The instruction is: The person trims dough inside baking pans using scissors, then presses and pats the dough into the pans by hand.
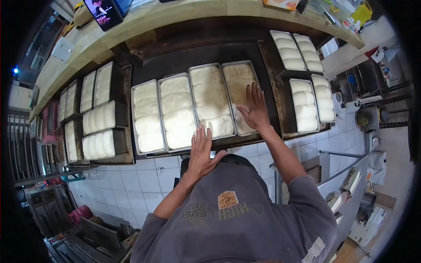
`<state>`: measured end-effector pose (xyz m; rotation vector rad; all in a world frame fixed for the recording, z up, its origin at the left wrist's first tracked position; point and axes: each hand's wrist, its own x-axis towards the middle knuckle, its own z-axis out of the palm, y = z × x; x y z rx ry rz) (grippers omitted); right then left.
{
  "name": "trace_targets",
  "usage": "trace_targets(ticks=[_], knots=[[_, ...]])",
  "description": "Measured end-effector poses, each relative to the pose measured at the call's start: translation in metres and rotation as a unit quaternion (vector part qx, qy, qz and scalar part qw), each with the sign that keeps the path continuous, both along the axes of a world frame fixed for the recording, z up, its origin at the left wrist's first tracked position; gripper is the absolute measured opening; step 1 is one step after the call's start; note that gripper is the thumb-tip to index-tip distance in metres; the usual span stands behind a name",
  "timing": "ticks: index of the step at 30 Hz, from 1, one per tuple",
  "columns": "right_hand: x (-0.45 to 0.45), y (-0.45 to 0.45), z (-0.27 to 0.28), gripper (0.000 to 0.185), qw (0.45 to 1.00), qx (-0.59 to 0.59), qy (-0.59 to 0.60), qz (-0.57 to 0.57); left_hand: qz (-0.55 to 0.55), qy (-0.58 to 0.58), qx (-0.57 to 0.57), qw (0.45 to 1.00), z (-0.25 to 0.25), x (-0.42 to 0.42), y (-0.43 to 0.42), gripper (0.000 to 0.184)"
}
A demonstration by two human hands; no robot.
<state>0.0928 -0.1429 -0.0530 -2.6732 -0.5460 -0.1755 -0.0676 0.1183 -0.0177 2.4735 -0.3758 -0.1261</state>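
Several loaf pans of pale, risen dough stand side by side on a dark tray in front of me. My right hand (255,108) is open over the rightmost loaf pan (239,79), fingers stretched and thumb apart; whether it touches the dough is hard to tell. My left hand (202,151) lies open at the near edge, its fingertips by the front end of the loaf pan (208,94) second from the right. Neither hand holds anything. To the left are two more filled pans, the outermost loaf pan (148,116) and its neighbouring loaf pan (177,109).
More dough-filled pans (99,118) sit on a tray at the left, and others (304,105) on a tray at the right. Above runs a wooden shelf (184,19) bearing a phone (103,12). White floor tiles (131,182) show below the trays; a metal rail (344,154) stands right.
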Motion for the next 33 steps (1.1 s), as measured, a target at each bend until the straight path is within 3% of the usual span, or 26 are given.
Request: trace_targets(ticks=[4,8,14,18,19,21,23,24,28,33], knots=[[-0.003,-0.003,-0.03,0.088,0.995,0.006,0.098,-0.025,-0.002,0.006,-0.007,1.0,-0.004,-0.006,0.0,0.099],[-0.005,-0.001,-0.041,0.087,0.992,-0.112,-0.009,-0.062,0.005,-0.005,-0.003,1.0,-0.004,-0.009,0.003,0.099],[0.027,0.012,0.01,0.086,0.99,-0.027,-0.102,-0.088,0.02,0.001,0.004,1.0,0.001,-0.008,0.008,0.099],[0.047,0.02,0.02,0.082,0.971,-0.131,0.182,-0.078,0.021,0.005,0.005,1.0,0.001,-0.014,0.01,0.099],[0.053,0.023,0.017,0.082,0.972,-0.132,0.183,-0.072,0.027,0.007,0.005,1.0,0.001,-0.016,0.011,0.099],[0.071,0.021,0.007,0.08,0.993,-0.083,0.0,-0.081,0.034,0.009,0.009,0.999,-0.001,-0.016,0.012,0.099],[0.084,0.016,-0.006,0.079,0.979,-0.029,-0.179,-0.092,0.037,0.013,0.014,0.999,-0.002,-0.017,0.012,0.099],[0.086,0.013,-0.011,0.079,0.98,-0.03,-0.176,-0.093,0.037,0.017,0.013,0.999,-0.002,-0.021,0.011,0.099],[0.108,0.005,-0.019,0.083,0.991,-0.115,0.071,0.018,0.023,0.018,0.03,0.999,0.003,-0.019,0.01,0.098],[0.033,-0.012,0.018,0.081,0.997,0.042,-0.071,-0.008,0.068,0.029,0.0,0.997,0.007,-0.03,0.005,0.097]])
